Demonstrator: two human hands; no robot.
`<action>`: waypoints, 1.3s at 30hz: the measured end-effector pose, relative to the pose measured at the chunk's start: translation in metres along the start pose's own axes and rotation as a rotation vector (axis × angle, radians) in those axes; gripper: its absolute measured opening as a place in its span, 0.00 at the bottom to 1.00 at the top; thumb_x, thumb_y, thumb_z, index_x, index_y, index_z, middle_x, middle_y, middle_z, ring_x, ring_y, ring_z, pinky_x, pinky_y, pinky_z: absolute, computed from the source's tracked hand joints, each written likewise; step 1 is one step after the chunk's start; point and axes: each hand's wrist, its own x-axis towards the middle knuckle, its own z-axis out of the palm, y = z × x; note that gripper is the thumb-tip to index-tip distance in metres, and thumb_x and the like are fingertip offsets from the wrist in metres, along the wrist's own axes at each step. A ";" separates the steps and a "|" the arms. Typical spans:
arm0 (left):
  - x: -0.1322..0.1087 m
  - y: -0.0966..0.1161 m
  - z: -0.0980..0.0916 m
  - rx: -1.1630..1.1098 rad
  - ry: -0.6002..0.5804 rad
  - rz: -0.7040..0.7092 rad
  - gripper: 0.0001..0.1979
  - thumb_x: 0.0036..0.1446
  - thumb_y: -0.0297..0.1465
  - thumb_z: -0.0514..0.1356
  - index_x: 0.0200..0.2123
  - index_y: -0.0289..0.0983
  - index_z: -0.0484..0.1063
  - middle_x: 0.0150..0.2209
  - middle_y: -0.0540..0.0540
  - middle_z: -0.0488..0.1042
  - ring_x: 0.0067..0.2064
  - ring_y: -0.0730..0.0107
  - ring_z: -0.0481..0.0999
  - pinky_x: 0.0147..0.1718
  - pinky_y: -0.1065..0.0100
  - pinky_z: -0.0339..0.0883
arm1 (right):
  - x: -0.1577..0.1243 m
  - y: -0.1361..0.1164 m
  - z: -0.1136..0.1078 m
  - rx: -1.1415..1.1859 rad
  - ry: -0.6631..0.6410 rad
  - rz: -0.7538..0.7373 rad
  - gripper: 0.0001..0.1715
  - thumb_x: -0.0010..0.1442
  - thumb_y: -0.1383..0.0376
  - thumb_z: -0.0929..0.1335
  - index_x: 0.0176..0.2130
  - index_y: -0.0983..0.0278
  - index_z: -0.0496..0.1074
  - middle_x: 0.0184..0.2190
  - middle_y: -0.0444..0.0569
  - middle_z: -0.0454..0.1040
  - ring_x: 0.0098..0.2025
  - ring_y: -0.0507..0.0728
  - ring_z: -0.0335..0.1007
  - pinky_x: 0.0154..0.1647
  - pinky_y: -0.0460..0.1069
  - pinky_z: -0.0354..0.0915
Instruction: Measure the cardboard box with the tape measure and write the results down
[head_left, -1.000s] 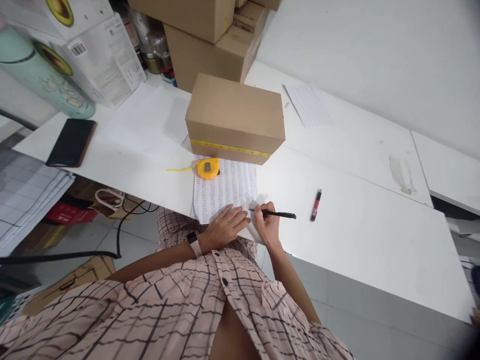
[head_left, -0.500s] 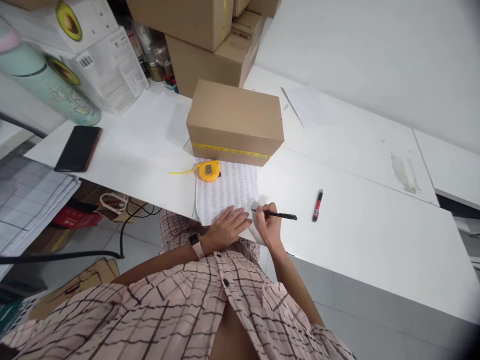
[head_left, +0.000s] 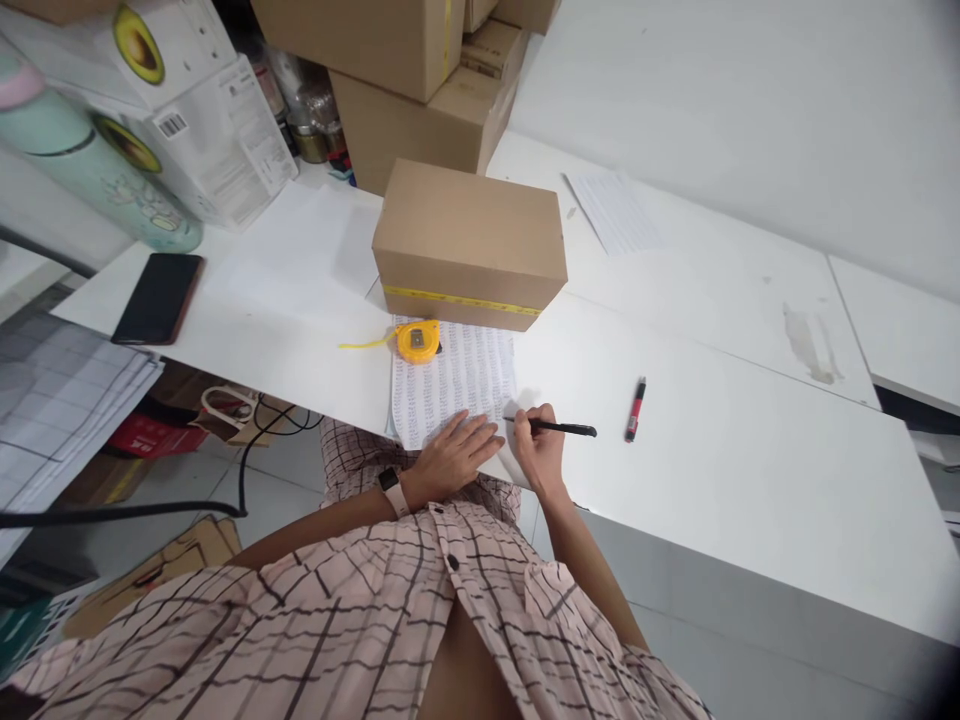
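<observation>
My right hand [head_left: 538, 448] grips a black pen [head_left: 562, 428], its tip at the right edge of a sheet covered in handwriting [head_left: 472, 370]. Flat on the lower part of that sheet lies my left hand [head_left: 454, 460], fingers stretched out and slightly spread, holding nothing. A yellow tape measure [head_left: 418, 342] rests on the sheet's upper left, with a short end of tape out to the left. Behind it stands a closed cardboard box [head_left: 469, 240] with a yellow strip along its front, touching the top of the sheet.
On the white table [head_left: 720, 470] lie a red and black pen [head_left: 636, 410], a phone [head_left: 159, 298] and another written sheet [head_left: 613, 212]. A green bottle [head_left: 112, 165], avocado-printed boxes [head_left: 217, 140] and stacked cartons [head_left: 412, 125] stand at the back left.
</observation>
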 end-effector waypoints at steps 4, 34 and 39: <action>0.000 0.000 0.001 -0.001 0.001 -0.004 0.22 0.65 0.30 0.55 0.62 0.37 0.66 0.64 0.41 0.69 0.67 0.54 0.65 0.69 0.47 0.52 | 0.001 0.000 0.000 -0.008 -0.008 0.004 0.15 0.65 0.58 0.67 0.30 0.59 0.58 0.23 0.37 0.58 0.24 0.50 0.54 0.27 0.48 0.55; -0.002 0.000 0.003 -0.051 -0.027 -0.018 0.24 0.64 0.29 0.57 0.64 0.37 0.65 0.65 0.40 0.68 0.69 0.53 0.63 0.70 0.46 0.50 | 0.000 0.001 0.000 -0.008 -0.025 -0.005 0.15 0.65 0.58 0.66 0.29 0.59 0.58 0.23 0.37 0.58 0.25 0.50 0.55 0.27 0.48 0.55; -0.001 0.000 0.004 -0.053 -0.029 -0.024 0.23 0.65 0.29 0.56 0.63 0.38 0.66 0.65 0.41 0.68 0.68 0.54 0.63 0.69 0.46 0.50 | 0.000 -0.002 0.001 -0.013 0.004 -0.011 0.15 0.64 0.59 0.66 0.29 0.59 0.58 0.22 0.37 0.58 0.24 0.50 0.54 0.27 0.48 0.56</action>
